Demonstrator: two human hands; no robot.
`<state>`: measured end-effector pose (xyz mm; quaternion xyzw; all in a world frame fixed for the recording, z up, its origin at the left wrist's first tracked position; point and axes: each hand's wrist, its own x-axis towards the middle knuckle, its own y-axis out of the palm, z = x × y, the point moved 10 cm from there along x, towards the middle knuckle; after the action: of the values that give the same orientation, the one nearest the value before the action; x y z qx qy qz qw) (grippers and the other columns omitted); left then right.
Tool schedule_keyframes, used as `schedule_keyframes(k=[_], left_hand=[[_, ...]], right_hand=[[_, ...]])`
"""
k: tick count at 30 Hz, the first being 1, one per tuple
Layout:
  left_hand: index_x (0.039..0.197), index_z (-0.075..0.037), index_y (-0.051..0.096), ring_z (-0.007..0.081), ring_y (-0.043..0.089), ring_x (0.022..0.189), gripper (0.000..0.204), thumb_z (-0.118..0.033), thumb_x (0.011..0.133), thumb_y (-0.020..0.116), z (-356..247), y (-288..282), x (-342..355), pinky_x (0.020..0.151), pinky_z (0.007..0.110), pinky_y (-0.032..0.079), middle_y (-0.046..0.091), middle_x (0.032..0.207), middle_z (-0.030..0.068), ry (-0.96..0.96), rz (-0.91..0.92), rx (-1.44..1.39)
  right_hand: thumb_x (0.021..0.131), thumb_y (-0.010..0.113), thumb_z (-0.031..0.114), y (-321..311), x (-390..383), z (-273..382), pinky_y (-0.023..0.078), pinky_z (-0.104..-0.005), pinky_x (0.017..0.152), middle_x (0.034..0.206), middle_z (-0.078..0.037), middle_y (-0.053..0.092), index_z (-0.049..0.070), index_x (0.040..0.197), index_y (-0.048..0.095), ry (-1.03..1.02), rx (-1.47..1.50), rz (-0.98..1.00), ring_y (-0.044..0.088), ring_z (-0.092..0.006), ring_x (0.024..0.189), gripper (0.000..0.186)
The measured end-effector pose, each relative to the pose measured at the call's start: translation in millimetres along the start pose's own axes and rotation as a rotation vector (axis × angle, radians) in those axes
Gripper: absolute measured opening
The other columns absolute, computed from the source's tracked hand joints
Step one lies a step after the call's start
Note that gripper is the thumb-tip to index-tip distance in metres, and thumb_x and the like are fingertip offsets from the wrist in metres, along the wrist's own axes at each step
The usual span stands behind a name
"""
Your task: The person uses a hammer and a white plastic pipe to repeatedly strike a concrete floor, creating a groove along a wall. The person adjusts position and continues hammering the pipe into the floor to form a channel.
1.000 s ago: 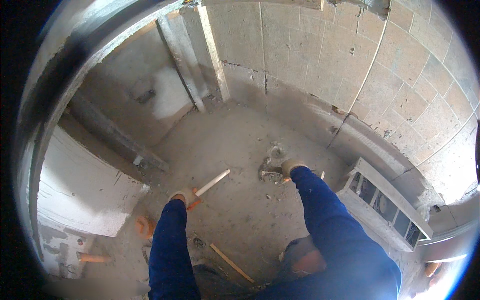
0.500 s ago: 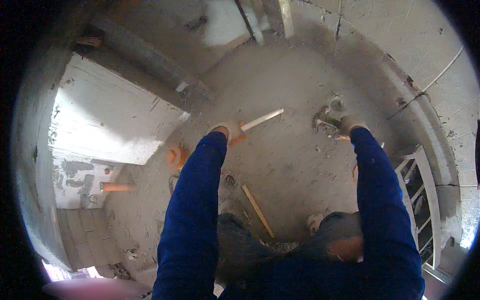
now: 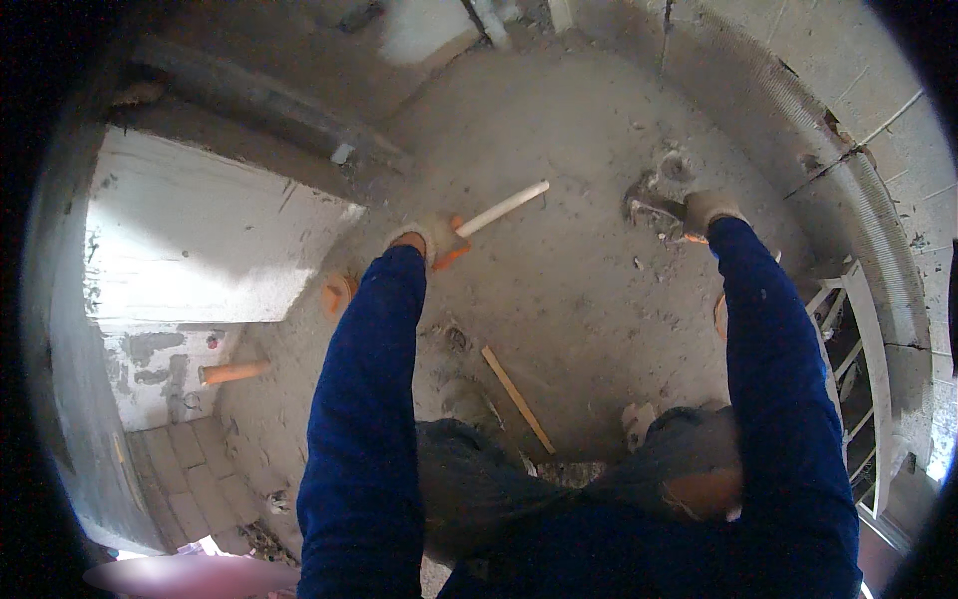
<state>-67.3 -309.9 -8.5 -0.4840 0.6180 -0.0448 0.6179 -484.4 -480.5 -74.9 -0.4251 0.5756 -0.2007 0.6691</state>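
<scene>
My left hand, in a pale work glove, grips an orange plastic piece low over the dusty floor, with a white pipe slanting away from it to the upper right. My right hand, also gloved, is closed around a dark object I cannot clearly make out, beside a rough hole with rubble. A small round opening lies just beyond it. A thin wooden strip lies between my forearms.
An orange capped fitting and pipe stub are at left, below a white slab. A pale slatted frame stands at right. Block walls and a concrete ledge border the floor.
Over the last second the view has swung, bringing more of the left wall and lower floor in. In the last half second my right hand has shifted slightly upward near the hole.
</scene>
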Motion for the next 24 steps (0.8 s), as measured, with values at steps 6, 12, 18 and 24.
schedule_keyframes(k=[6, 12, 18, 24], left_hand=[[0.107, -0.009, 0.063, 0.0202, 0.061, 0.057, 0.029, -0.030, 0.086, 0.065, 10, 2, 6, 0.052, 0.038, 0.047, 0.064, 0.072, 0.0068, -0.050, 0.011, 0.061], [0.090, -0.009, 0.061, 0.0144, 0.047, 0.044, 0.016, -0.016, 0.083, 0.074, 8, 0, 5, 0.040, 0.033, 0.039, 0.052, 0.059, 0.0022, -0.043, 0.010, -0.112], [0.093, -0.008, 0.061, 0.0148, 0.049, 0.045, 0.018, -0.018, 0.084, 0.073, 8, 2, 3, 0.041, 0.033, 0.040, 0.053, 0.059, 0.0024, -0.071, 0.023, -0.128], [0.100, -0.010, 0.063, 0.0172, 0.055, 0.049, 0.019, -0.022, 0.086, 0.067, 3, -3, 4, 0.046, 0.037, 0.044, 0.059, 0.065, 0.0041, -0.037, -0.039, 0.084]], right_hand=[[0.068, 0.078, 0.018, -3, 9, -8, 0.054, -0.0454, 0.084, 0.108, -0.018, 0.070, 0.010, 0.106, 0.073, 0.029, 0.109, -0.103, 0.067, -0.0350, 0.103, 0.039], [0.067, 0.079, 0.021, -12, -11, 0, 0.055, -0.0439, 0.085, 0.108, -0.018, 0.070, 0.010, 0.108, 0.073, 0.011, 0.047, -0.031, 0.068, -0.0342, 0.103, 0.043], [0.067, 0.079, 0.024, -9, -8, 2, 0.055, -0.0434, 0.085, 0.108, -0.017, 0.071, 0.010, 0.105, 0.074, 0.021, 0.029, -0.024, 0.067, -0.0334, 0.104, 0.040], [0.070, 0.079, 0.024, -7, -1, 2, 0.055, -0.0438, 0.085, 0.109, -0.017, 0.070, 0.010, 0.105, 0.074, 0.019, 0.077, -0.082, 0.067, -0.0332, 0.104, 0.037]])
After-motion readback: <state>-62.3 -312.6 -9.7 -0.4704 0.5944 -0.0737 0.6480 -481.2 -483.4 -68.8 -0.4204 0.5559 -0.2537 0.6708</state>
